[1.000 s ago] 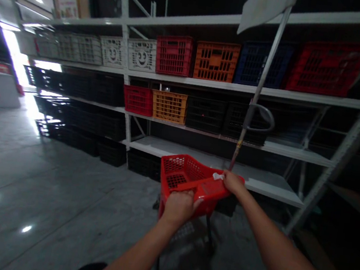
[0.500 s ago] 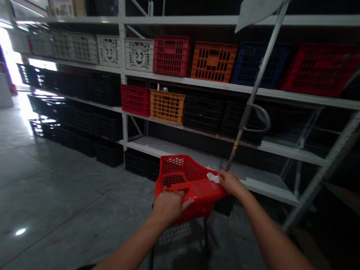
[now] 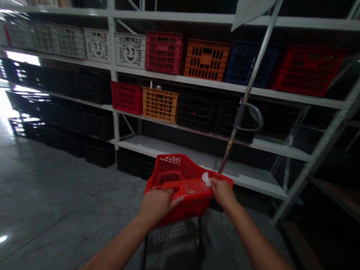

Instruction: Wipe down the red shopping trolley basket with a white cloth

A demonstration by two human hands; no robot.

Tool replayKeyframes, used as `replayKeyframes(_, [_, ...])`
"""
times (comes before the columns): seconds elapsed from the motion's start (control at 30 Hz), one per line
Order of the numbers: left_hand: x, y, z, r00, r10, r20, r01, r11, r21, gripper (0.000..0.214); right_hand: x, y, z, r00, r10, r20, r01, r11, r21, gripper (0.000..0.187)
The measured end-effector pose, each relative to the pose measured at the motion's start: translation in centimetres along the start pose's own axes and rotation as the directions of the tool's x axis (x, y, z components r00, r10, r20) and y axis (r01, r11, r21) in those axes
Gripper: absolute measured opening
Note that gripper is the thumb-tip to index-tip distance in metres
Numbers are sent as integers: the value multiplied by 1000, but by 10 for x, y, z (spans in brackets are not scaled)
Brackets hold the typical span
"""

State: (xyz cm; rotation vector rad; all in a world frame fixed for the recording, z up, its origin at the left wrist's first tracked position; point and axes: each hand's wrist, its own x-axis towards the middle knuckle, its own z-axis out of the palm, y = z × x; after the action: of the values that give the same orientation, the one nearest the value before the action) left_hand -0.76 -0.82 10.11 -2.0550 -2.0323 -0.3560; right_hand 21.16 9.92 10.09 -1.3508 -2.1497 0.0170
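A red plastic basket (image 3: 177,175) sits on a thin metal cart frame in front of me. My left hand (image 3: 155,202) is closed over the basket's near left rim. My right hand (image 3: 222,191) grips the near right corner and pinches a small white scrap (image 3: 206,179) against it. A metal pole (image 3: 247,91) with a grey loop handle (image 3: 248,117) rises from behind the basket and carries a white sign (image 3: 254,2) at the top.
White shelving (image 3: 207,84) runs across the back. It holds white, red (image 3: 163,52), orange (image 3: 206,59) and blue crates on top, red, orange and black ones below. Grey glossy floor (image 3: 31,194) spreads to the left. A slanted shelf post (image 3: 332,125) stands at right.
The basket and both hands have shifted slightly left in view as the shelving slid left and a little closer. Both grips stay the same.
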Motion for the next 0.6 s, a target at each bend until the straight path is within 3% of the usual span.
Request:
replayKeyframes(0.1, [2,-4,-2,1000,12,18,-12,1000,16,57,-38,-23,23,954,-214,-210,215,976,-15,38])
replayKeyframes(0.17, [3,-7,-3,999,16,33,-17,999,28,58,-57,-33,38,894,-350,-280,364,931,-3,46])
replayKeyframes(0.23, [3,-12,-4,999,37,36,-38,999,37,58,-65,-31,46,858,-401,-322,423,906,-4,49])
replayKeyframes(0.3, [3,-18,-4,997,74,23,-75,996,40,58,-61,-15,45,859,-330,-393,357,934,-4,48])
replayKeyframes(0.4, [4,-28,-3,995,99,-5,-99,995,32,58,-43,18,38,850,-76,-521,125,990,59,44])
replayKeyframes(0.47, [6,-32,-1,995,95,-12,-94,995,30,57,-34,26,36,839,51,-542,16,993,118,41])
replayKeyframes(0.6, [11,-33,2,996,85,-3,-84,994,66,59,-40,-16,47,868,72,-491,26,981,191,38])
